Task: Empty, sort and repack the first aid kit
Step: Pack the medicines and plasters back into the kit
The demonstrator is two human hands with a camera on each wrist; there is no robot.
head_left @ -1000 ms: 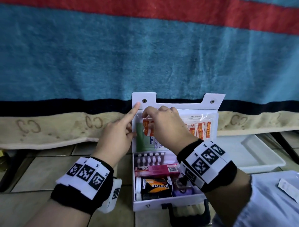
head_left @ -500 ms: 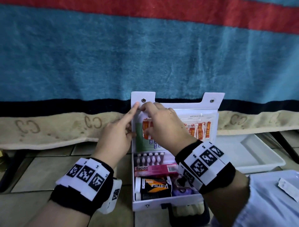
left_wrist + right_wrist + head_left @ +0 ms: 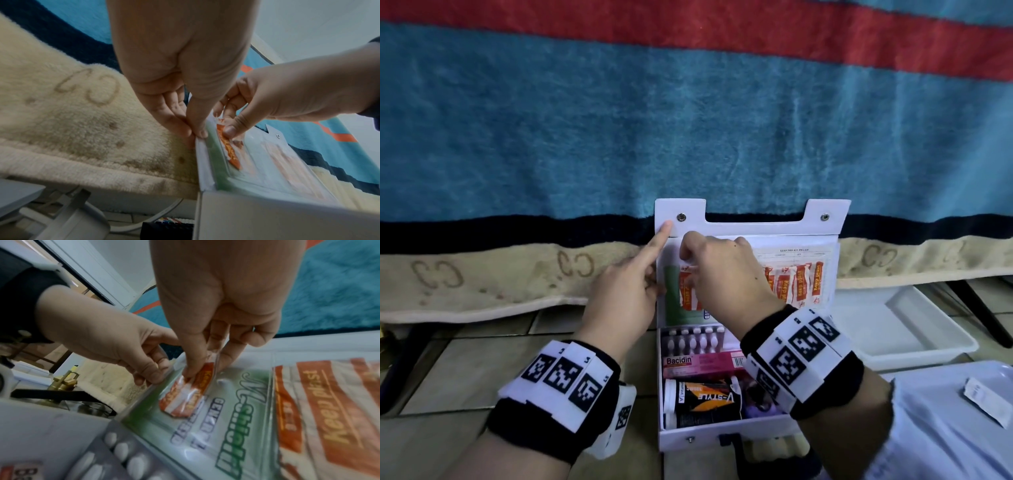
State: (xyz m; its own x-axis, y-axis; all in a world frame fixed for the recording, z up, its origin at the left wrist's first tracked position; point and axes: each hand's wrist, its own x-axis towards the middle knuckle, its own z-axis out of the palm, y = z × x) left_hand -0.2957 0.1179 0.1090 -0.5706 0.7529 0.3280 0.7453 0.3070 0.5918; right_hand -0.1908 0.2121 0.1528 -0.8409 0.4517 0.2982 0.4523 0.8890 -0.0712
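The white first aid kit (image 3: 722, 442) lies on the floor with its lid (image 3: 756, 226) standing upright. My left hand (image 3: 654, 274) pinches the lid's left edge (image 3: 200, 146) between thumb and fingers, index finger pointing up along it. My right hand (image 3: 688, 253) pinches orange plaster strips (image 3: 185, 395) at the mouth of the lid's clear pocket, over a green-printed packet (image 3: 242, 418). More orange plasters (image 3: 801, 281) sit in the pocket to the right. In the box lie a blister pack (image 3: 695, 342), a pink Bacidin box (image 3: 702, 361) and a black bottle (image 3: 705, 401).
A blue, red and cream blanket (image 3: 688, 137) hangs right behind the lid. A white tray (image 3: 914, 342) stands on the tiles to the right. At lower right a pale blue surface (image 3: 945, 428) carries a small white sachet (image 3: 983, 397). Bare tiles lie to the left.
My right hand's fingers have shifted slightly up and back at the pocket mouth, still pinching the orange strips. My left hand has stayed on the lid's left edge.
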